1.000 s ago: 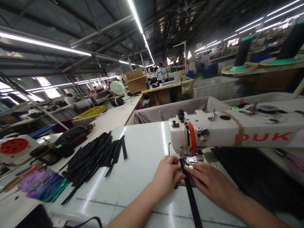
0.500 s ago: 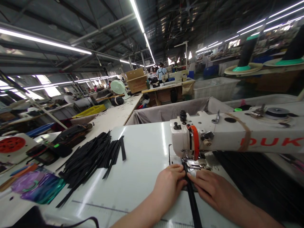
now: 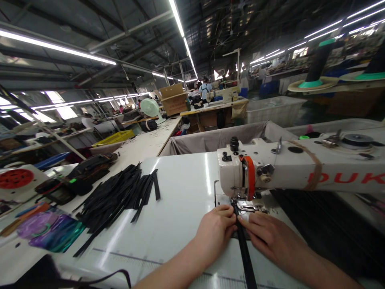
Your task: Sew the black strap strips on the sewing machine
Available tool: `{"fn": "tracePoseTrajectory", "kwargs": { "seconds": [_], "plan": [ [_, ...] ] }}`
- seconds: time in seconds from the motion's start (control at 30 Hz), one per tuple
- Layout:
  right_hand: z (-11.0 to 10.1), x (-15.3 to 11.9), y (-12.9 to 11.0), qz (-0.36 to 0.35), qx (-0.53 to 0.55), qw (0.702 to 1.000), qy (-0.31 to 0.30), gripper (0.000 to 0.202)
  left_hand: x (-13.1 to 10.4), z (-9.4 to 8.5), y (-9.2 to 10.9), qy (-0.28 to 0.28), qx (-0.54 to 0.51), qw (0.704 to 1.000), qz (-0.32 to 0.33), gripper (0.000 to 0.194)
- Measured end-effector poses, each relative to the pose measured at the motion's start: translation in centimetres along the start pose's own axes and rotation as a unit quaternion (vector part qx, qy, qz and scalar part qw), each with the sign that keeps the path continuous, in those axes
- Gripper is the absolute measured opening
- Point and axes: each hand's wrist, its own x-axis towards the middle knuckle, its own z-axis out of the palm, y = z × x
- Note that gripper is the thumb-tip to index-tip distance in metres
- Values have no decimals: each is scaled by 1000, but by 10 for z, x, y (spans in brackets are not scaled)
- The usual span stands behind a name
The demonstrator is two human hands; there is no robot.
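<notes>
A long black fabric strip runs from the table's front edge up under the needle area of a white sewing machine. On its left side, my left hand pinches the strip just in front of the presser foot, fingers curled together. Against the strip's right edge press the bunched fingers of my right hand, beside a metal guide. The fingertips partly cover the strip and the needle plate. A pile of loose black strips lies on the table to the left.
Dark fabric lies under the machine arm at right. A purple-and-teal pouch sits at far left. Behind the table stands a cloth-lined bin. A green fan and a cardboard box are farther back.
The view has shifted slightly. Both hands keep nearly the same place on the strip at the presser foot; no clear movement of the strip shows.
</notes>
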Motion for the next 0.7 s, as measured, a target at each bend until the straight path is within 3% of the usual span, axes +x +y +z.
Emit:
{"fn": "tracePoseTrajectory", "kwargs": {
  "seconds": [0.3, 0.5, 0.7],
  "plan": [
    [0, 5, -6, 30, -28, 999, -36, 21, 1, 3, -2, 6, 1, 1000, -10, 14],
    [-1, 5, -8, 38, -32, 998, -26, 23, -1, 3, -1, 4, 6, 1000, -17, 14],
    [-1, 5, -6, 51, 1, 999, -9, 31, 6, 6, -10, 44, 3, 999, -3, 17]
  ]
}}
